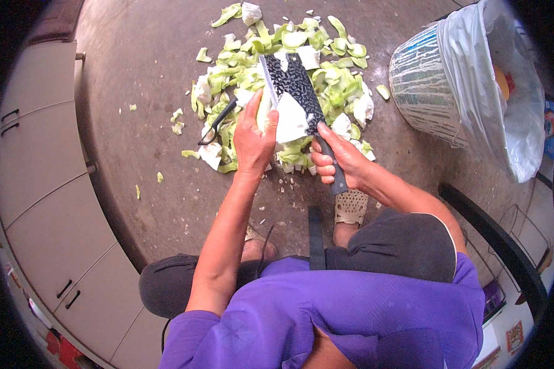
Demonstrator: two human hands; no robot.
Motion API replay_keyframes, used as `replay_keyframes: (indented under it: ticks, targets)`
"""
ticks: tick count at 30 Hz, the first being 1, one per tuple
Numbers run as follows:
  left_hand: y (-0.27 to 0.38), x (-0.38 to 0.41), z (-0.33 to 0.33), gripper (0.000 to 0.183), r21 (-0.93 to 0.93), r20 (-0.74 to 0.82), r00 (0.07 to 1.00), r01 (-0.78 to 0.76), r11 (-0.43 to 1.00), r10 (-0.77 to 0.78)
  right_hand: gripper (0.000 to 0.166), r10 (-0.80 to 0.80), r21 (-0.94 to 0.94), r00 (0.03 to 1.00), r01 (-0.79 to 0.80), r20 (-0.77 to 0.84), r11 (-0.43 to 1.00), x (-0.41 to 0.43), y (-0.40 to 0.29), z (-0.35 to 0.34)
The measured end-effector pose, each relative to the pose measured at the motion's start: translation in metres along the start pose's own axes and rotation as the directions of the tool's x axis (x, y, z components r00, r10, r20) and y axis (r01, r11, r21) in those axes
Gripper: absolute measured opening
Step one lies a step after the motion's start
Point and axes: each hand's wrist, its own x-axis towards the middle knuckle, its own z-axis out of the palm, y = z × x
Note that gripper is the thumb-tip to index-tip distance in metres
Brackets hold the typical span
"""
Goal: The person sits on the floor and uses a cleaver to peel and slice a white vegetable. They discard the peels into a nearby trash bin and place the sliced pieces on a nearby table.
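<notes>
My right hand [334, 157] grips the dark handle of a cleaver [300, 90], whose mottled black blade points away from me above the floor. A white slice of vegetable flesh [291, 119] lies against the blade's face near the handle. My left hand [257, 133] is wrapped around a pale green vegetable piece [264, 108] beside the cutting edge; my fingers hide most of it. Beneath both hands spreads a heap of green peelings [334, 85] mixed with white pulpy chunks. A black-handled peeler [222, 115] rests on the heap's left side.
To the right, a paint-streaked bucket [418, 85] is lined with a plastic bag [471, 87]. Pale cabinets [46, 161] with black handles run along the left. Scraps dot the concrete floor [134, 92]. My sandalled foot [351, 205] is just behind the cleaver handle.
</notes>
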Motion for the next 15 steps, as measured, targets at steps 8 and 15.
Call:
replay_keyframes:
  ticks: [8, 15]
  targets:
    - [-0.050, -0.003, -0.007, 0.048, -0.422, -0.107, 0.902, 0.340, 0.840, -0.419, 0.039, -0.216, -0.238, 0.972, 0.187, -0.098, 0.953, -0.004, 0.003, -0.011]
    - [-0.017, -0.013, -0.025, 0.071, -0.823, 0.536, 0.827, 0.465, -0.327, -0.173, 0.034, -0.853, -0.985, 0.513, 0.171, 0.099, -0.012, -0.010, -0.018, -0.047]
